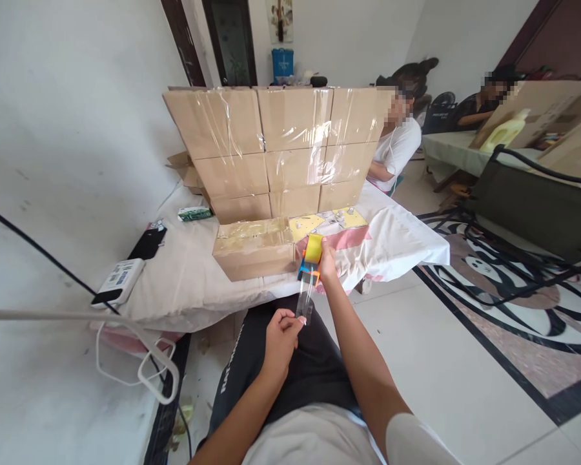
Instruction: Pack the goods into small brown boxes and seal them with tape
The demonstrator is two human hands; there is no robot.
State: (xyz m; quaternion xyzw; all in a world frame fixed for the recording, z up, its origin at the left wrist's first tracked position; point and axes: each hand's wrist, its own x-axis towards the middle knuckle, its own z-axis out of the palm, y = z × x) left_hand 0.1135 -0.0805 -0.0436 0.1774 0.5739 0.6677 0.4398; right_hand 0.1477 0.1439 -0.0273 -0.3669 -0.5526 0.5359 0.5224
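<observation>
Tape dispenser (309, 270), one, blue and orange, with yellow roll (314, 247): held by the near edge of the counter (407, 236), clasped at its side by the right hand (327, 259). Clear strip (305, 298), one: extended from the dispenser toward 6 o'clock, its end pinched between closed thumb and fingers of the left hand (281, 330), at 7 o'clock. Carton (256, 258), one, shut (top covered with wrinkled tape (256, 228)): placed on the counter at 9 o'clock. Carton stack (295, 171), three by three: stood at 12 o'clock, behind the carton.
</observation>
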